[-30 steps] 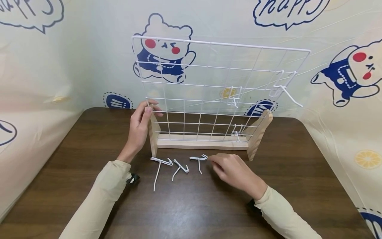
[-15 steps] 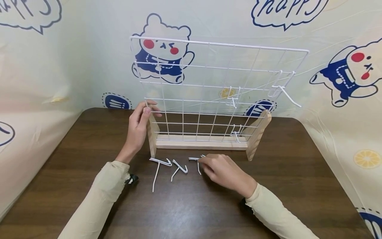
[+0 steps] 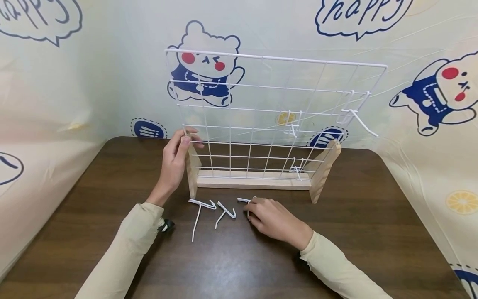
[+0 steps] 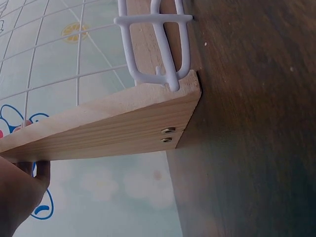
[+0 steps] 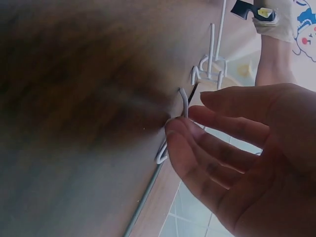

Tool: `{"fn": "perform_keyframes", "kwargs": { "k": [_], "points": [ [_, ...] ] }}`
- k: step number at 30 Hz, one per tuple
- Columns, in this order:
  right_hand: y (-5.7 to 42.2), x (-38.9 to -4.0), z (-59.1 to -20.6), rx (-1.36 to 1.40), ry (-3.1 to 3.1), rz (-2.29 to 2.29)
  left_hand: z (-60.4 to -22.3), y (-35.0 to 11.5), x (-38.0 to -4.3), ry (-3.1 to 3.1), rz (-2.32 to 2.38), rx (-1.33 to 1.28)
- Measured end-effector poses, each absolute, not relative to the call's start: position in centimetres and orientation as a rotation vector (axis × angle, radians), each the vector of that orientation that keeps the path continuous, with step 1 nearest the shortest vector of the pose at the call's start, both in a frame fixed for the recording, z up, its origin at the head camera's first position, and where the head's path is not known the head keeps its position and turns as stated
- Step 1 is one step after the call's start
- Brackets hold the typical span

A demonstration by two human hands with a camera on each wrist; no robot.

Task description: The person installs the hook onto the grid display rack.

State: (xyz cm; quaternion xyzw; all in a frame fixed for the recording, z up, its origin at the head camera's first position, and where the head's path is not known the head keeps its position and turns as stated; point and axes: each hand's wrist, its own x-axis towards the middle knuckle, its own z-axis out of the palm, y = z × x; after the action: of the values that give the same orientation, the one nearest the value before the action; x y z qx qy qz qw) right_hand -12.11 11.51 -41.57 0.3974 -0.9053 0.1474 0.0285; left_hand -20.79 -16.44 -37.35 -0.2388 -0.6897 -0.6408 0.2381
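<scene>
In the head view my left hand (image 3: 173, 160) grips the left wooden side panel (image 3: 192, 170) of a white wire grid rack (image 3: 257, 109), thumb in front and fingers behind. At the rack's front right, my right hand (image 3: 274, 220) has its curled fingertips on a white wire hook (image 3: 243, 200) lying on the table. Most of this hook is covered by the fingers; its bent prong sticks out beside the fingertips in the right wrist view. Left of it lie a small wire hook (image 3: 226, 210) and a long-pronged wire hook (image 3: 201, 204).
Three hooks hang on the rack's right side: an upper hook (image 3: 350, 111), a middle hook (image 3: 292, 128) and a lower hook (image 3: 296, 169). A wooden base bar (image 3: 254, 182) joins the side panels on the brown table (image 3: 224, 265). Patterned cloth (image 3: 123, 74) stands behind.
My right hand has moved left from beside the nearest loose hook until its fingers cover most of it. My left hand has stayed on the side panel.
</scene>
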Motion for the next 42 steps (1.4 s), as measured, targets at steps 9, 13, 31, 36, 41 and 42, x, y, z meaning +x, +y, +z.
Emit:
{"fn": "perform_keyframes", "kwargs": {
  "k": [9,13,31,36,41,42],
  "points": [
    [11.7,-11.9,-41.7,1.199,-2.780,0.374,-38.0,-16.7,-21.3,-1.882,-1.759,-0.658],
    [11.9,-12.0,-41.6,1.195,-2.756,0.362,-38.0,-16.7,-21.5,-1.887,-1.752,-0.653],
    [12.5,-12.3,-41.8,0.870,-2.820,0.256,-37.5,-16.5,-21.0,-1.901,-1.735,-0.669],
    [12.7,-12.4,-41.9,0.848,-2.849,0.245,-37.9,-16.7,-21.2,-1.899,-1.741,-0.667],
    [13.0,-12.6,-41.5,0.872,-2.836,0.287,-38.0,-16.8,-21.3,-1.899,-1.737,-0.671],
    [13.1,-12.7,-41.3,0.872,-2.833,0.303,-38.0,-16.8,-21.3,-1.899,-1.736,-0.673]
  ]
}}
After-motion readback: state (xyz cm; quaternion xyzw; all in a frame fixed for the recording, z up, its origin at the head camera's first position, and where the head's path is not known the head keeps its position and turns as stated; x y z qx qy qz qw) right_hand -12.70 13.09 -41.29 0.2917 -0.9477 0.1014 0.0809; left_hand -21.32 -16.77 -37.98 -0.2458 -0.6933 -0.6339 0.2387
